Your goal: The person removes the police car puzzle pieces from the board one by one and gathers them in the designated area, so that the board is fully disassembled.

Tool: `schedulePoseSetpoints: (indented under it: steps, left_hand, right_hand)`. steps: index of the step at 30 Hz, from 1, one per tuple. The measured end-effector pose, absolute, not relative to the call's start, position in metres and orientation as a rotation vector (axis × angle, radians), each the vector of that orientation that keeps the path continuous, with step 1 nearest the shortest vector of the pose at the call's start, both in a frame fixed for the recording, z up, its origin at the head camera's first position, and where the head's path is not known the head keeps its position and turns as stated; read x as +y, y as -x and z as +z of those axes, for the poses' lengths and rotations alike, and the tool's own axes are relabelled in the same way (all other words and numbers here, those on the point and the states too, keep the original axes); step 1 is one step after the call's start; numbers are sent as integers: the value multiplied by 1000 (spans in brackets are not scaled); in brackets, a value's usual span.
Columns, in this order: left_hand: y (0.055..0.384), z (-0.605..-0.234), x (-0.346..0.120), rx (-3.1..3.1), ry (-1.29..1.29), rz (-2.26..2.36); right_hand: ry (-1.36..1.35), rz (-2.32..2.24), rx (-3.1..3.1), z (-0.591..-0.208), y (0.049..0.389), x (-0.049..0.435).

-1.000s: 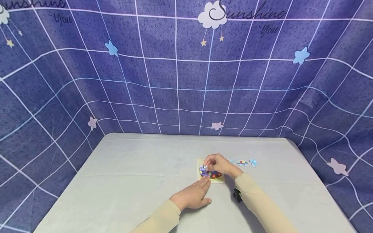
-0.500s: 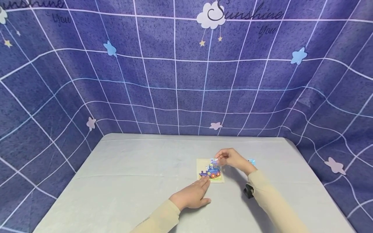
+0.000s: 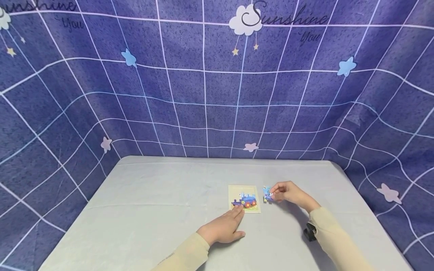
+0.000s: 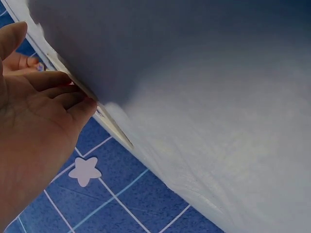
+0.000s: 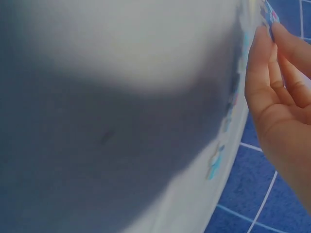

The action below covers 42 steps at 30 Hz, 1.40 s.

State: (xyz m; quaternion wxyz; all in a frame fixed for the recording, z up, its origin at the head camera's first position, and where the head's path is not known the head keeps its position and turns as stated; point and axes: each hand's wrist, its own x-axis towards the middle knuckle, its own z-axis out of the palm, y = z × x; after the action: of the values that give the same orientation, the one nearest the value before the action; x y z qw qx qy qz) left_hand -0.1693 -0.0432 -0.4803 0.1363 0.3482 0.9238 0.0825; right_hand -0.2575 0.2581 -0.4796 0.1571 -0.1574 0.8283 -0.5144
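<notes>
A square jigsaw board (image 3: 234,192) with a blue train picture, assembled along its lower part, lies on the table; its upper part shows bare cream backing. My left hand (image 3: 223,226) lies flat with straight fingers, the fingertips resting on the board's lower edge. In the left wrist view these fingers (image 4: 80,104) are extended at the board's thin edge. Just right of the board, my right hand (image 3: 291,194) pinches a blue and purple jigsaw piece (image 3: 266,197) between thumb and fingers. The right wrist view shows the piece (image 5: 269,18) edge-on at the fingertips.
Loose jigsaw pieces (image 5: 215,162) lie on the table beneath and beyond the right hand, mostly hidden by it in the head view. A pale cloth covers the table (image 3: 162,195). A dark blue gridded curtain (image 3: 190,86) surrounds its back and sides.
My right hand has moved from over the board's left part across its upper right, then off to the right, taking the piece with it. The left hand has stayed in place.
</notes>
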Motion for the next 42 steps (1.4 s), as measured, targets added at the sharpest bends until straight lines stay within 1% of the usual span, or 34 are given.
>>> schedulePoseSetpoints:
  steps: [6,17,28,36,42]
  left_hand:
    - [169,-481,-43,2672,-1005,240]
    - [168,-479,-43,2674,-1019,248]
    - [168,-477,-43,2677,-1034,229]
    - [169,-478,-44,2681,-1025,236]
    - [169,-478,-44,2670,-1011,235]
  right_hand:
    - [444,-1465,2359,-489,254,263]
    - [483,-1347,2544,-495,258,261]
    - [527,-1330,2579,-490,259,255]
    - [629,-1301,2613,-480,264,226]
    - [695,-1278,2558,-482,270,196]
